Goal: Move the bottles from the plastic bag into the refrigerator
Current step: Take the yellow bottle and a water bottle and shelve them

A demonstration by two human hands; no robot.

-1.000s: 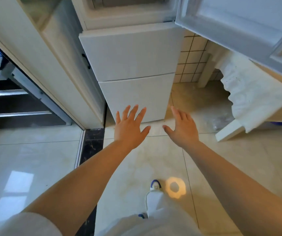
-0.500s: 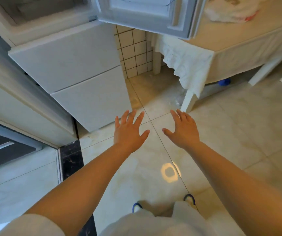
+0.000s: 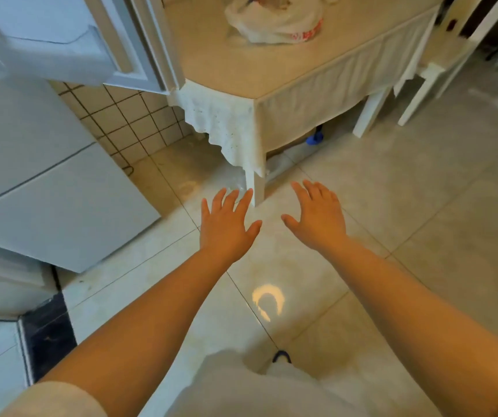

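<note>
**Bottles still bagged, both hands free**

Bottles aren't visible at all from here, presumably they're inside the plastic bag [image 3: 275, 21], which sits toward the far edge of the table [image 3: 211, 64]. Closest to the camera, the left hand [image 3: 226, 228] and right hand [image 3: 318, 219] are stretched out over the floor tiles [image 3: 422, 206], fingers spread, gripping nothing. Further on comes the table's near corner, tablecloth [image 3: 229, 127] hanging over it. Off to the left the refrigerator [image 3: 46, 191] has its upper door [image 3: 70, 40] swung open already. My take: step up to the table, open the bag's mouth with one hand, and lift bottles out by the body. There's red print on the bag but it's too blurry to read.
</note>
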